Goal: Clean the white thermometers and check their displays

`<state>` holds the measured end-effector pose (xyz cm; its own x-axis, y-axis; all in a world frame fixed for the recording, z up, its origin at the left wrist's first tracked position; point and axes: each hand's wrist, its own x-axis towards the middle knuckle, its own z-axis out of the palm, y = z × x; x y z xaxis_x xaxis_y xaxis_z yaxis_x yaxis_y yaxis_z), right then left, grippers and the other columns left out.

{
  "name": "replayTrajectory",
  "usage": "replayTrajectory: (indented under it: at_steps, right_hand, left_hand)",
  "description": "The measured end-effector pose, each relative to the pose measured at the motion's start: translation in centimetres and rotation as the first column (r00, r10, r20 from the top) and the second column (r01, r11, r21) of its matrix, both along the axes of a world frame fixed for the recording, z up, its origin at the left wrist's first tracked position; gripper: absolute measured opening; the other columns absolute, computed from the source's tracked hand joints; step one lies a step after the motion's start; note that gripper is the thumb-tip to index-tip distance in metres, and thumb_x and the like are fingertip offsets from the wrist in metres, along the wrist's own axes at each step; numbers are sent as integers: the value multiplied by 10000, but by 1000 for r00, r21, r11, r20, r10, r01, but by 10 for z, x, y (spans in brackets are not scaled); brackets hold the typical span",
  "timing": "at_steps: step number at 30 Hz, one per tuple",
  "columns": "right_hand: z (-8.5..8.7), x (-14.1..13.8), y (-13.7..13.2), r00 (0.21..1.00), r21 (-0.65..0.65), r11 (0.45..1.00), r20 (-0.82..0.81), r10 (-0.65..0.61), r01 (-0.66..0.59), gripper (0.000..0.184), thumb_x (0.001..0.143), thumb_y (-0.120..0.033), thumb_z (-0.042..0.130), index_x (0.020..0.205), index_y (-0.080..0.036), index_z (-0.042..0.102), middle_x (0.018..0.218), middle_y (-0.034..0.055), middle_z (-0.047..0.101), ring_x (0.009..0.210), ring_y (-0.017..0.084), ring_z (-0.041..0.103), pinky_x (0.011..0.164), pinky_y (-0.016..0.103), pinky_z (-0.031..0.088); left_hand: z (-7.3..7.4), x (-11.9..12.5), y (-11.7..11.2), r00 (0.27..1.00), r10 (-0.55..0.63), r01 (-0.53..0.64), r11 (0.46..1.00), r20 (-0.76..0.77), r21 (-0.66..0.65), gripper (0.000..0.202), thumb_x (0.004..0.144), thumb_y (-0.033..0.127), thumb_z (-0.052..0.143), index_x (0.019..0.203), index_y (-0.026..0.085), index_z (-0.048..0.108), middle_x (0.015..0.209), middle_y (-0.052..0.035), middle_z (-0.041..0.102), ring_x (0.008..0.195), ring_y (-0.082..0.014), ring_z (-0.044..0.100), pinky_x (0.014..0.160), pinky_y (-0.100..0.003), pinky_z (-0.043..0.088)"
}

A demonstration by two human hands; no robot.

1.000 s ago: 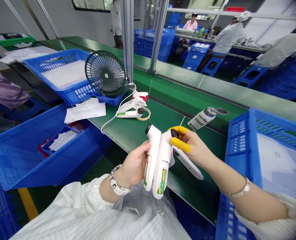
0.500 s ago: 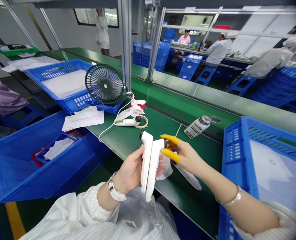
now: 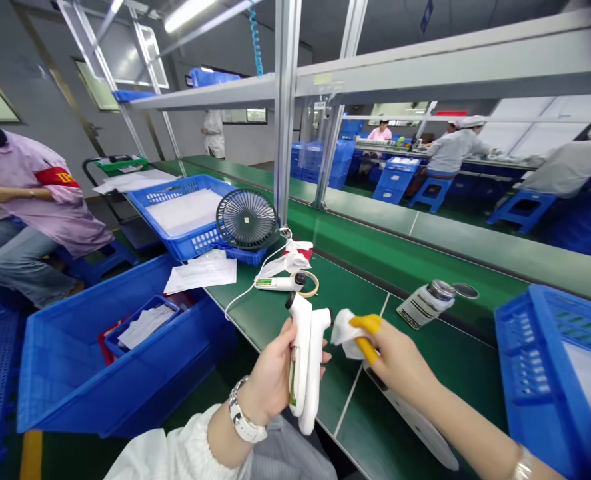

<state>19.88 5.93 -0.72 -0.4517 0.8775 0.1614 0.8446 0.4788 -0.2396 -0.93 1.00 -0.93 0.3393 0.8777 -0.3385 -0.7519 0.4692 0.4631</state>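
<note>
My left hand [image 3: 275, 373] is closed around two white handheld devices [image 3: 313, 367], which resemble thermometers, held upright side by side. Each has an angled head with a black tip; green shows along the left one's edge. Yellow finger covers sit on fingers of my right hand [image 3: 388, 347], which pinches a crumpled white cloth [image 3: 346, 333] just right of the devices' heads. Under my right forearm lies a long white flat object [image 3: 420, 427], partly hidden. Another white device [image 3: 278, 284] with a green strip rests on the green bench [image 3: 345, 280], beside a tape roll [image 3: 311, 285].
A metal-topped bottle [image 3: 428, 303] stands at the right, near a blue crate [image 3: 530, 373]. On the left are a black fan [image 3: 246, 219], papers [image 3: 200, 275], a blue basket [image 3: 175, 243] and a large blue bin [image 3: 100, 373]. A person in pink [image 3: 45, 173] sits at far left.
My right hand, earlier empty with fingers at a device's tip, now grips the white cloth and has moved slightly right and down. The view has tilted up and turned left.
</note>
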Motion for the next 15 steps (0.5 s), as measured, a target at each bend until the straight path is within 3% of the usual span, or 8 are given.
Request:
replayTrajectory:
  at_steps: [2,4,6,10,12,15]
  right_hand:
    - [11,2,-2,968,112,994,-249,20,8,290,891,-291,426,1142,-194,535,996,82,635,818,181,618,691,285,507]
    - [14,0,-7,918,222,974,-377,125,-42,279,885,-317,469,1139,-221,531,938,57,635,779,165,613,658,260,503]
    - [7,-5,-13,917,299,945,-324,233,-134,280,887,-284,473,1154,-233,537,902,59,615,760,165,600,642,264,496]
    - [-6,-20,-29,906,351,890,-197,375,-292,243,902,-233,425,1075,-175,585,846,95,579,710,177,560,592,285,461]
    - [-4,-28,-42,862,350,844,-161,481,-406,212,900,-229,416,958,-147,603,798,98,575,658,172,528,555,285,423]
    - [6,-39,-62,748,294,728,-58,661,-620,184,885,-203,430,817,-163,597,716,61,565,596,153,469,532,285,356]
  left_hand:
    - [-4,5,-2,999,30,-30,999,-24,23,435,860,398,499,1251,222,427,820,-59,647,695,-186,642,583,-266,482]
    - [-6,15,-2,999,29,-29,999,-32,19,433,865,401,486,1266,257,414,723,-18,627,600,-160,623,549,-250,462]
    - [-7,26,-2,1000,17,-17,999,-12,27,430,864,386,492,1270,260,429,691,2,618,517,-127,585,552,-246,454]
    - [-3,34,3,994,71,-77,994,77,76,430,858,328,513,1274,236,449,803,-23,656,574,-126,607,601,-242,465]
    - [0,29,5,995,96,-97,995,29,37,429,875,339,481,1283,213,438,787,-42,659,570,-141,611,570,-252,471]
    - [4,15,9,991,113,-115,993,-65,-23,438,886,357,462,1273,150,445,727,-66,649,555,-154,611,505,-245,466]
